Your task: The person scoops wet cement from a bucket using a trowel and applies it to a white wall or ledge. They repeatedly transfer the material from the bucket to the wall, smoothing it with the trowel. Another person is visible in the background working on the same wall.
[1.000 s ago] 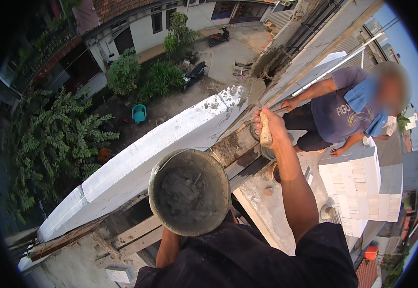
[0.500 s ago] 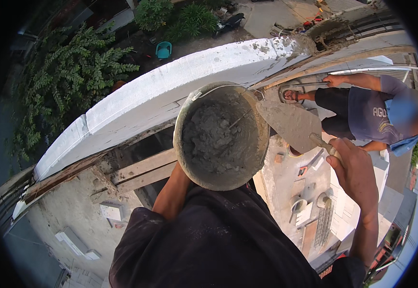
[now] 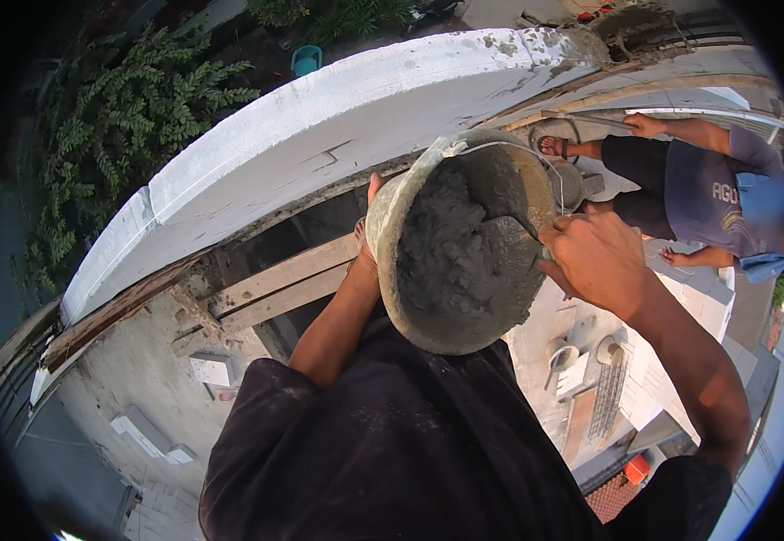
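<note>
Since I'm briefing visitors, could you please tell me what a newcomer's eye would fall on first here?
A newcomer would probably notice the tilted bucket of grey mortar at the centre, the left hand against its left side and the right hand holding a trowel in it. Then come the long white wall running across beyond it and a co-worker at the right.

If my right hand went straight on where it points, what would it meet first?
Your right hand would likely meet the right rim of the round, grey, mortar-crusted bucket, though depth is unclear; beyond lies wet mortar.
</note>
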Demonstrator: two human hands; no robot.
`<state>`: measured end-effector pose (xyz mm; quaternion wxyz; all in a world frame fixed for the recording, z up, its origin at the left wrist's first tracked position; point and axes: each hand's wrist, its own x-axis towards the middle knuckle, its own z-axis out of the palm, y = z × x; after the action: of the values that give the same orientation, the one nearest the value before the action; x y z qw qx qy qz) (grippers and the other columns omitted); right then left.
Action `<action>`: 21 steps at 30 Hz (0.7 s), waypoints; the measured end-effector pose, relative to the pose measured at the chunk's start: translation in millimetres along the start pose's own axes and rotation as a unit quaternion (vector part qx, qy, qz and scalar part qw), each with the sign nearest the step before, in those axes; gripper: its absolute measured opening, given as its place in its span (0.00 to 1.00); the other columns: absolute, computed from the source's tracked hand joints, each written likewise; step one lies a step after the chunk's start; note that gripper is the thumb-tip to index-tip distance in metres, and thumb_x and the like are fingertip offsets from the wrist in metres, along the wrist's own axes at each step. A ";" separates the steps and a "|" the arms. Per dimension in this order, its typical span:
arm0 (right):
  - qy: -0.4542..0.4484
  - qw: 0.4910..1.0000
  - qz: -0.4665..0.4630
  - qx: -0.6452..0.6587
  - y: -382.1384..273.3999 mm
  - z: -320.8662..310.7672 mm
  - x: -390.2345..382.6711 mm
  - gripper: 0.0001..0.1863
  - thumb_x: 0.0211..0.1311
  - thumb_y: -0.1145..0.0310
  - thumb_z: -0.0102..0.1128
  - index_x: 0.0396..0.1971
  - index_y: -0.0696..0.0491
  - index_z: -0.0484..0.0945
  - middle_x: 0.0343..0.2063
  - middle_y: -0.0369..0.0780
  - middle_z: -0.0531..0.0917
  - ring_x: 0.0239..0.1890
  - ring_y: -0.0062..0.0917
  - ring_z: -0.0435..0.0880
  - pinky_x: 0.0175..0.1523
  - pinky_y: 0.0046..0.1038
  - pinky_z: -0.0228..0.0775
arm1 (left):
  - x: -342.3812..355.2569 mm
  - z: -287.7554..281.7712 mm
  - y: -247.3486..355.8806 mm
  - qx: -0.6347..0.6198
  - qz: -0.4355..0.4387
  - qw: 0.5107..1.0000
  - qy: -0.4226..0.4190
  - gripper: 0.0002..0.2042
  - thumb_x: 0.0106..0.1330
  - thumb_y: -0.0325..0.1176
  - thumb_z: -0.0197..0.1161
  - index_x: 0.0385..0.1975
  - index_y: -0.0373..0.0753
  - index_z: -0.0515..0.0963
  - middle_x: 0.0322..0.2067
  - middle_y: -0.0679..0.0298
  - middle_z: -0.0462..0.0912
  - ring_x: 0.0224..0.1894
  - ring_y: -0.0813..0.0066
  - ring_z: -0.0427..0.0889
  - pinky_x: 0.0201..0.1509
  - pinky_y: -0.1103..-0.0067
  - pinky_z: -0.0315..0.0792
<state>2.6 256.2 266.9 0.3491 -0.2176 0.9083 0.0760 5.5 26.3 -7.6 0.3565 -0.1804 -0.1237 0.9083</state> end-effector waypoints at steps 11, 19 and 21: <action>0.172 0.970 -0.007 0.171 -5.7 54.3 -17.6 0.16 0.63 0.51 0.71 0.37 0.49 0.87 0.32 0.37 0.88 0.34 0.37 0.88 0.65 0.53 0.57 | -9.0 36.9 9.4 0.085 -0.024 0.996 0.008 0.43 0.71 0.73 0.43 0.73 0.43 0.72 0.67 0.48 0.76 0.65 0.45 0.80 0.70 0.46 0.72; 0.187 0.957 -0.011 0.224 -6.9 54.5 -26.1 0.16 0.63 0.50 0.71 0.37 0.49 0.89 0.30 0.39 0.89 0.33 0.36 0.88 0.70 0.50 0.47 | -10.8 39.1 13.4 0.110 -0.016 0.994 -0.014 0.44 0.70 0.73 0.44 0.73 0.43 0.70 0.67 0.49 0.76 0.66 0.48 0.78 0.70 0.46 0.73; 0.169 0.960 -0.005 0.223 -9.3 44.8 -28.2 0.17 0.60 0.54 0.75 0.38 0.52 0.88 0.32 0.41 0.89 0.34 0.40 0.88 0.50 0.43 0.69 | -13.6 40.2 12.9 0.118 -0.003 0.993 -0.017 0.43 0.71 0.72 0.44 0.73 0.42 0.70 0.68 0.49 0.75 0.66 0.49 0.78 0.70 0.47 0.73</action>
<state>52.3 270.5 252.4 0.2311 -0.1487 0.9466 -0.1685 -9.7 3.8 27.5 0.3754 -0.1212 -0.0222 0.9186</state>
